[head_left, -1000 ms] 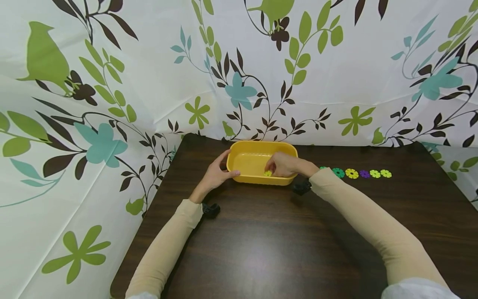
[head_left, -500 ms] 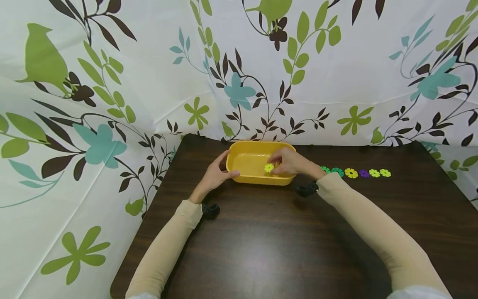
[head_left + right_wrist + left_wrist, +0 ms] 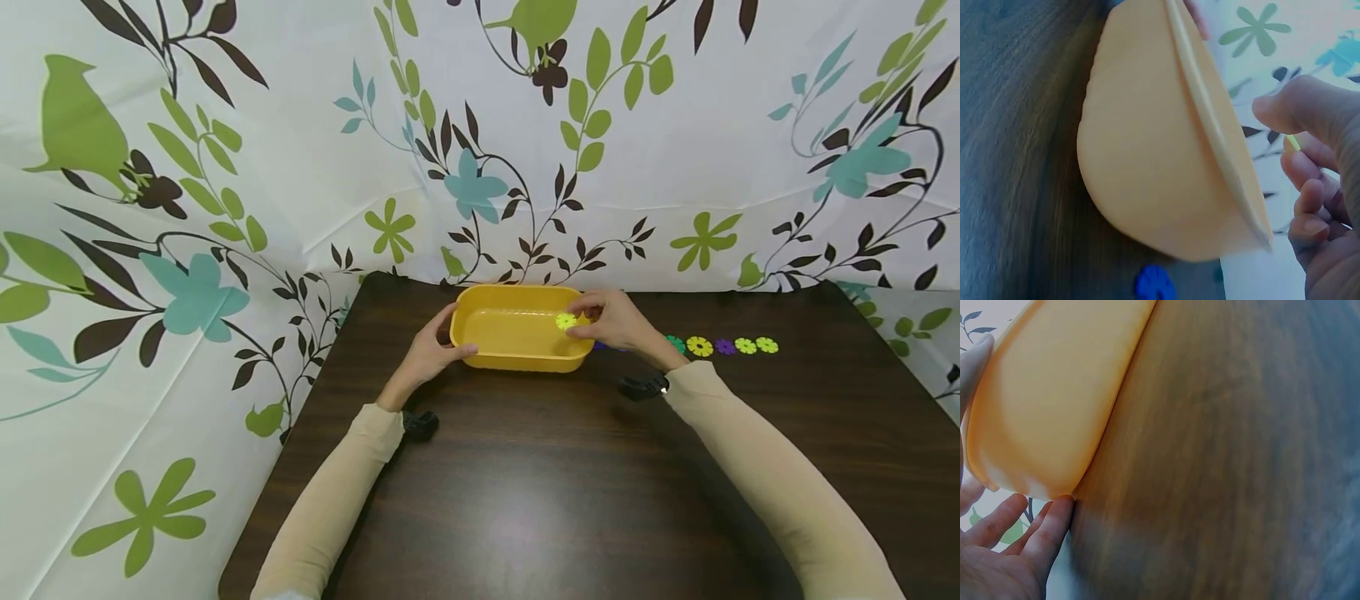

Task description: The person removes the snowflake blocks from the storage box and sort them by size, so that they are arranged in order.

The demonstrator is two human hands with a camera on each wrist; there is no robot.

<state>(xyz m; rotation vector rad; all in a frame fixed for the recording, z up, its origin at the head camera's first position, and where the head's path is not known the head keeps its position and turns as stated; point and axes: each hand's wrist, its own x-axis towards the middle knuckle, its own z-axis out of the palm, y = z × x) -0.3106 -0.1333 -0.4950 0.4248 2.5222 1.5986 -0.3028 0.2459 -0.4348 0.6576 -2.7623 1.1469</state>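
A yellow plastic tub (image 3: pixel 525 363) stands near the back of the table. My left hand (image 3: pixel 429 357) grips its left end, thumb over the front rim and fingers against the outer wall (image 3: pixel 1054 425). Over the tub's right end, my right hand (image 3: pixel 621 323) pinches a yellow-green notched flower disc (image 3: pixel 566 321) between thumb and fingers. In the right wrist view only a sliver of that disc (image 3: pixel 1294 143) shows. No other disc is visible inside the tub from the head view.
Right of the tub runs a row of flower discs: green (image 3: pixel 677 343), yellow (image 3: pixel 699 346), purple (image 3: pixel 725 347) and yellow-green (image 3: pixel 756 346). A blue disc (image 3: pixel 1155 282) lies beside the tub, partly behind the right hand. Patterned cloth (image 3: pixel 315 167) hangs behind the dark table (image 3: pixel 480 467).
My right hand has lifted the yellow-green disc from the tub's floor and moved right, to the tub's right end. The left hand keeps its grip on the tub.
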